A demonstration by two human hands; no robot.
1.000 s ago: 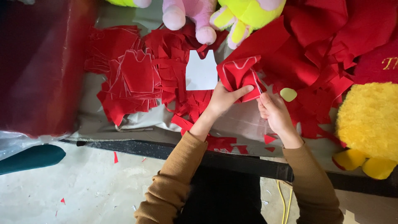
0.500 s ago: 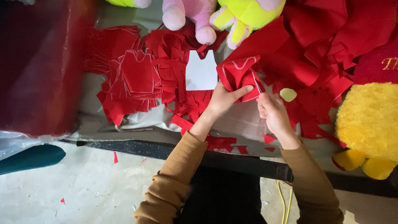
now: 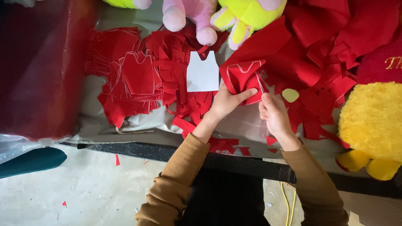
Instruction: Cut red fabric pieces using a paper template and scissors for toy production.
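My left hand (image 3: 228,102) grips a red felt piece (image 3: 240,75) marked with a pale chalk outline, forefinger stretched across its lower edge. My right hand (image 3: 274,115) is closed just right of it, holding a thin metal tool that looks like scissors (image 3: 260,85), with its blades at the felt's right edge. A white paper pattern (image 3: 202,72) shaped like a small vest lies just left of the felt. Further left sits a stack of cut red shapes (image 3: 134,77). Red scraps (image 3: 188,106) lie around my left wrist.
A heap of red cloth (image 3: 318,50) fills the upper right. Plush toys stand around: pink (image 3: 188,16), yellow-green (image 3: 247,19), fuzzy yellow (image 3: 372,121). A dark red bundle (image 3: 42,67) is at left, and the table's black edge (image 3: 251,164) is near me. A teal object (image 3: 29,161) rests on the floor.
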